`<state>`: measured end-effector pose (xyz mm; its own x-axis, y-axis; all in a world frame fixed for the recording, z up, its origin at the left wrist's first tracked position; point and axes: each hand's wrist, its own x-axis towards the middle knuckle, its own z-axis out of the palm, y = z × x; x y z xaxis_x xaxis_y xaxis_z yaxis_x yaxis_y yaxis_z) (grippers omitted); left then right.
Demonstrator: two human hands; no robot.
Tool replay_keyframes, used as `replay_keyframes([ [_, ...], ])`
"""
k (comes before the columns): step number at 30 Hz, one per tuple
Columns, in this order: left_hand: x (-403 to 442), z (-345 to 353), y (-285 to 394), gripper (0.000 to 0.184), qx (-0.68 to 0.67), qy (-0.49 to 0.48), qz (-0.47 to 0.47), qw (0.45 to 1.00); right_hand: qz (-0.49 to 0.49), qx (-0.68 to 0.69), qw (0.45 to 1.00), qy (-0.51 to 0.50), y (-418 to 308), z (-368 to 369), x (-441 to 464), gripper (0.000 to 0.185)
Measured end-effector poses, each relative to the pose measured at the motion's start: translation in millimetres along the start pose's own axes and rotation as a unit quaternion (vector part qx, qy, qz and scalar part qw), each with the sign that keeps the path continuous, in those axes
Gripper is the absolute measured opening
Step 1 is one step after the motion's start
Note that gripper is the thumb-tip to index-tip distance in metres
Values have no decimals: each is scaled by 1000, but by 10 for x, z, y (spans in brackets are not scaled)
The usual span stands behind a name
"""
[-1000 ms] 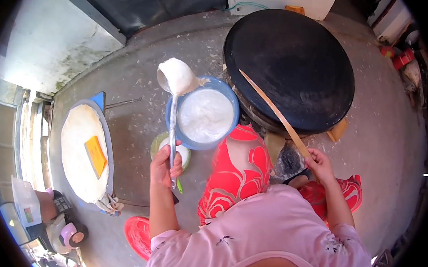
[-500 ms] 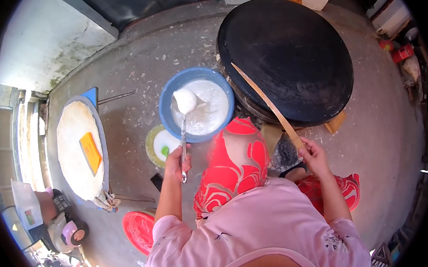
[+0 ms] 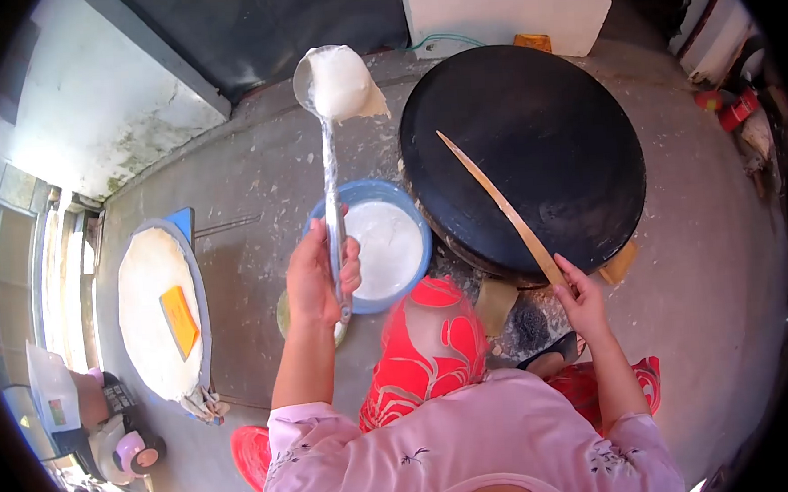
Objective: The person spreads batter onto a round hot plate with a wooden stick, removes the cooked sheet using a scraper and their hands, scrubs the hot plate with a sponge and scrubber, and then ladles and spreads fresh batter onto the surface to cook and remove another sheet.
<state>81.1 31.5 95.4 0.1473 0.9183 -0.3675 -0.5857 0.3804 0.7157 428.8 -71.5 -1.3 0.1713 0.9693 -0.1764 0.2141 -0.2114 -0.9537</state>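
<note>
My left hand is closed round the handle of a metal ladle, raised in front of me. Thick white batter fills its bowl and hangs over the right edge. Behind and below the hand stands a blue basin with more white batter in it. My right hand grips the near end of a long, thin, curved wooden spreader. Its tip lies over the large round black griddle, though I cannot tell whether it touches the surface.
A round board on the left carries a stack of pale flatbreads with an orange scraper on top. A greenish bowl is partly hidden by my left arm. A red round object lies at lower left. Wooden blocks sit by the griddle.
My left hand has lifted the batter-filled ladle up and away from above the blue basin. My right hand still holds the spreader over the griddle. The whole view has tilted upward.
</note>
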Motion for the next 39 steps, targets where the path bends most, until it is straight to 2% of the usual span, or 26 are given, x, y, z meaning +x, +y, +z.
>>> replay_keyframes([
  [1, 117, 80, -41, 43, 5, 6, 2, 1000, -1, 1, 1000, 7, 9, -24, 39, 40],
  [3, 381, 186, -170, 34, -5, -8, -1, 1000, -127, -100, 986, 46, 43, -70, 136, 43],
  [6, 738, 368, -409, 24, 20, 12, 10, 1000, -125, -170, 975, 63, -148, -117, 204, 45],
  [11, 1209, 355, -875, 18, 39, 16, 10, 999, -104, -212, 970, 56, -341, -54, 409, 46],
  [13, 1272, 372, -1008, 13, 66, 59, -3, 996, -115, -219, 968, 50, -385, 22, 543, 46],
  [15, 1305, 328, -1126, 12, 69, 54, -3, 996, -160, -250, 955, 31, -413, 128, 706, 45],
  [17, 1325, 285, -1199, 20, 82, 91, -31, 992, -165, -270, 948, 24, -426, 246, 878, 44],
  [21, 1301, 179, -1161, 20, 98, 89, -29, 991, -151, -307, 940, 11, -289, 264, 1020, 43],
  [24, 1241, 176, -1172, 24, 132, 100, -1, 986, -138, -254, 957, 10, -343, 230, 971, 44],
  [26, 1202, 188, -1185, 27, 149, 100, 5, 984, -130, -267, 955, 19, -286, 239, 1012, 44],
  [28, 1177, 210, -1188, 30, 192, 129, 64, 971, -124, -280, 952, 28, -192, 238, 1045, 44],
  [32, 1170, 292, -1122, 29, 187, 99, 60, 976, -116, -267, 956, 27, -114, 192, 1080, 43],
  [34, 1386, 286, -1114, 25, 161, 61, -8, 985, -102, -251, 962, 17, -120, 161, 1066, 43],
  [36, 1627, 258, -1088, 22, 172, 61, -14, 983, -133, -273, 952, 43, -145, 111, 1034, 42],
  [39, 1843, 323, -912, 19, 166, 73, -23, 983, -116, -346, 930, 43, -359, -27, 850, 43],
])
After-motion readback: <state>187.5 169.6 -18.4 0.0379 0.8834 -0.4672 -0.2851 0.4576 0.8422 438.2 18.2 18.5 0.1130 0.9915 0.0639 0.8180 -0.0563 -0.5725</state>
